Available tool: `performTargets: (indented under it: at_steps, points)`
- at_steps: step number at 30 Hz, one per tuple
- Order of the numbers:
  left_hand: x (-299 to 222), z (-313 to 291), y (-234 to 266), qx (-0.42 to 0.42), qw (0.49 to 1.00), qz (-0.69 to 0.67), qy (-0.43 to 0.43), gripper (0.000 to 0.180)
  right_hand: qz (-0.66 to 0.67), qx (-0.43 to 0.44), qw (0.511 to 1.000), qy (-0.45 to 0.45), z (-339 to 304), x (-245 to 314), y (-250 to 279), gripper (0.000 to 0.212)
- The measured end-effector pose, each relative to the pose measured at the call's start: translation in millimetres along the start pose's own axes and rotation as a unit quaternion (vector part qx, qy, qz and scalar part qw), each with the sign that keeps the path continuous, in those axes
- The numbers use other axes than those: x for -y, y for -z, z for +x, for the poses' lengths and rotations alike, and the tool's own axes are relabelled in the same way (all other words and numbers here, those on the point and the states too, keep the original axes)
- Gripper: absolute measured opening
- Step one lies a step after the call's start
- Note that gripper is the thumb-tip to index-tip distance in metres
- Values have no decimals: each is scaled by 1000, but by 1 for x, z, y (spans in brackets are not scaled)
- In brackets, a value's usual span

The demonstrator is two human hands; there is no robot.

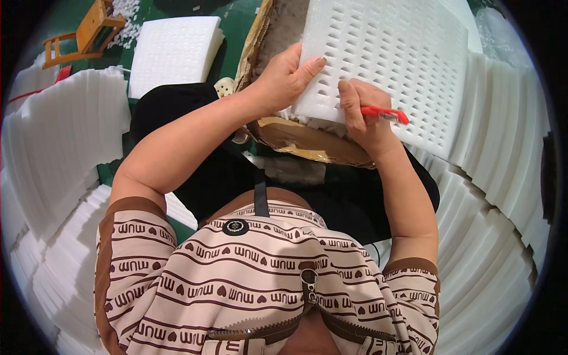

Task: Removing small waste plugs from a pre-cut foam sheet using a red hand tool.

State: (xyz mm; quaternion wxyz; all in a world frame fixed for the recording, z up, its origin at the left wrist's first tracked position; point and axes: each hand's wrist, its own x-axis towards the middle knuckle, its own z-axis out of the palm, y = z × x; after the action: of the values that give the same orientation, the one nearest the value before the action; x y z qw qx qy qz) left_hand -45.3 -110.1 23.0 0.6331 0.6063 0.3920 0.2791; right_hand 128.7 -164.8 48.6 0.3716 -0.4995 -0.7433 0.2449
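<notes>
A thick white foam sheet (384, 53) with rows of small holes rests tilted over an open cardboard box (313, 142). My left hand (286, 80) grips its left edge, with the thumb on the perforated face and the other fingers partly hidden. Over the lower part of the sheet, my right hand (370, 112) is closed around a slim red pen-like tool (386, 114). The tool's rear end sticks out to the right, showing a silvery part; its tip near the thumb is too small to make out.
Stacked white foam sheets stand at the left (65, 118) and right (503, 118). Another foam block (174, 53) lies on the green floor (231, 18). At the upper left is a small wooden chair (89, 35), beside scattered white foam bits (125, 21). More bits fill the box.
</notes>
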Motion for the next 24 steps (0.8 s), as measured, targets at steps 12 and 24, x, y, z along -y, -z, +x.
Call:
performTargets:
  at_steps: [12, 24]
  points:
    - [-24, -3, -4, -25, 999, -27, 8, 27, 140, -75, 987, -32, 5, 13, 8, 21]
    - [3, 10, -1, -80, 991, 22, -103, 29, 124, -217, 967, -44, -12, 4, 7, 24]
